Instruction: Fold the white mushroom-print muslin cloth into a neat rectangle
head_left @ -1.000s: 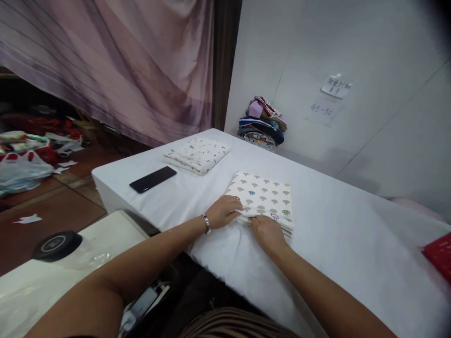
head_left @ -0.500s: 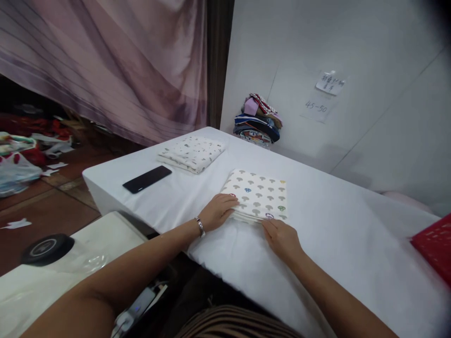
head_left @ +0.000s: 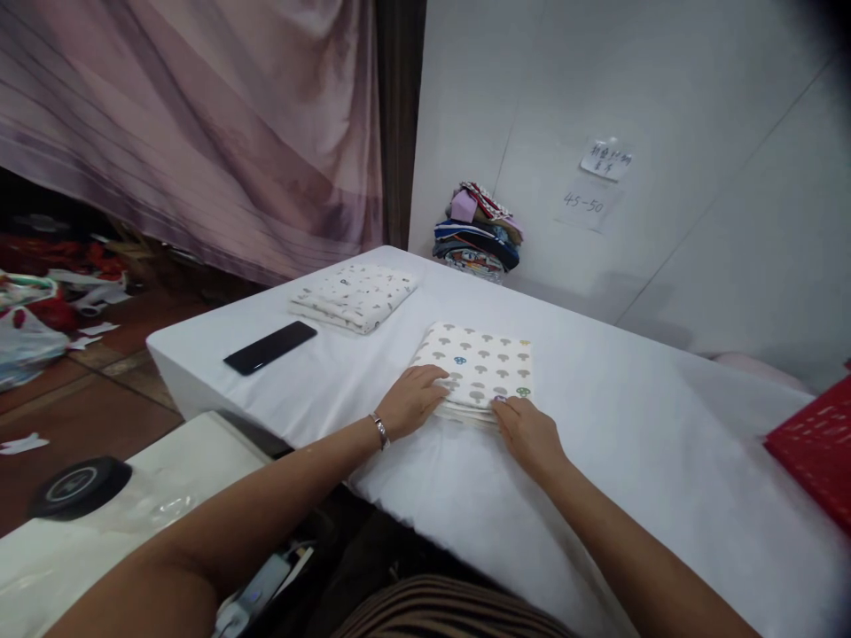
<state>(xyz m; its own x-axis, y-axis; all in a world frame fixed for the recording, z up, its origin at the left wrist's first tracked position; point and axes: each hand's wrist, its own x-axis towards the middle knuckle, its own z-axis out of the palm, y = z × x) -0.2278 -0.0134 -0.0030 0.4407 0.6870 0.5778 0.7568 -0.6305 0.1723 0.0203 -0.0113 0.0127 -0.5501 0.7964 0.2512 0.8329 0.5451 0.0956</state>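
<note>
A folded white cloth [head_left: 488, 359] with a print of grey mushrooms, plus a few in blue, green and yellow, lies flat near the middle of the table [head_left: 638, 452], towards the person's side. Its folded layers show along the near edge.

The left hand [head_left: 413, 400] touches its near left corner, fingers laid close together over the top. The right hand [head_left: 528, 432] is at the near edge, towards the right corner, with its fingertips on the cloth; I cannot tell whether either hand pinches the layers or only presses on them. A bracelet [head_left: 380, 431] circles the left wrist.

Beyond the left hand, a black phone [head_left: 270, 347] lies on the white table cover. Just past it is a second folded cloth [head_left: 355, 299], white with small scattered marks. A stack of folded clothes [head_left: 477, 235] stands at the table's far side, by the pale wall [head_left: 698, 159]. Two paper notes are stuck up there, the lower [head_left: 585, 205] reading "45-50".

A red object [head_left: 817, 443] shows at the right edge. A pinkish curtain [head_left: 266, 133] hangs at the left, and below it a plastic bag [head_left: 27, 346] sits on the brown floor [head_left: 123, 412].
</note>
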